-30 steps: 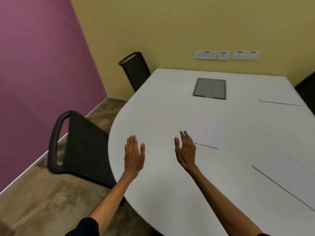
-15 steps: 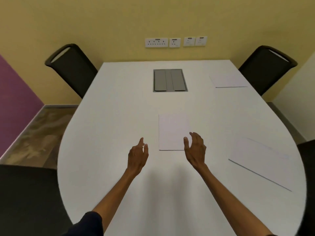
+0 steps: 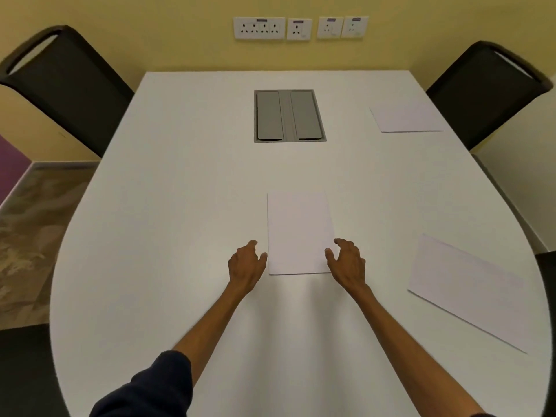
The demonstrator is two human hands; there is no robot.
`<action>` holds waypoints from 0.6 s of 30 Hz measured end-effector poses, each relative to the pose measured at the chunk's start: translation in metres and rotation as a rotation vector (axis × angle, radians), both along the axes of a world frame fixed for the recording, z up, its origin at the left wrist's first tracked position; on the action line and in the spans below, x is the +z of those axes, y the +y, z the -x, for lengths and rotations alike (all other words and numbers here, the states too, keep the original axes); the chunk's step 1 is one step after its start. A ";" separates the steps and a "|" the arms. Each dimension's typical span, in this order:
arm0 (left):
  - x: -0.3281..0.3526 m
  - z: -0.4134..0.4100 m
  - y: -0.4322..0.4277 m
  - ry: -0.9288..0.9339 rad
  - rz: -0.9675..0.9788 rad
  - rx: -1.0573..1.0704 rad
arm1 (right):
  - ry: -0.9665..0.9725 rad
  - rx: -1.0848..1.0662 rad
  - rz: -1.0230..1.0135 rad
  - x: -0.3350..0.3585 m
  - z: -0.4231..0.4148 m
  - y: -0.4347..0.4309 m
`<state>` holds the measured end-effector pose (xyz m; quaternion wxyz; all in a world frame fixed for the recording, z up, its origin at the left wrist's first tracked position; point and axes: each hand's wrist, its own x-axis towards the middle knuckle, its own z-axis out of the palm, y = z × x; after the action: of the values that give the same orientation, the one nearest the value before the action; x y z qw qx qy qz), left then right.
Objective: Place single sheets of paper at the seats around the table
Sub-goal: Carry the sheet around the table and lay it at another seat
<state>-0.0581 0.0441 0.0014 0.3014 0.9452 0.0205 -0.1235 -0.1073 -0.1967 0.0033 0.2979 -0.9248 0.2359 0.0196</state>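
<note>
Flanking a flat white stack of paper (image 3: 299, 233) in the head view, the left hand (image 3: 246, 266) and right hand (image 3: 347, 261) hover with fingers loosely curled and spread, gripping nothing. The stack's near corners lie just beside both thumbs. Right of the right hand rests a thin single sheet (image 3: 469, 288); beyond it, another sheet (image 3: 404, 118) near a black chair (image 3: 487, 91). The smooth, rounded white table (image 3: 168, 206) holds a grey hatch (image 3: 289, 119) beyond the hands; yellow wall (image 3: 150, 31) behind.

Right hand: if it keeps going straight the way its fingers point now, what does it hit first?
The right hand points forward and slightly inward, so it would likely first meet the right edge of the paper lying between both hands. It looks almost touching already, though its height above the table is unclear.
</note>
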 end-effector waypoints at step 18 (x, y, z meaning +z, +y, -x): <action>-0.065 -0.043 -0.061 0.094 -0.074 0.096 | 0.155 -0.181 0.079 -0.071 -0.054 -0.004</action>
<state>-0.0148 -0.0167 -0.0631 0.2706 0.9468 0.0843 -0.1525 -0.0530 -0.2010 -0.0679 0.2425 -0.9065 0.3411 0.0549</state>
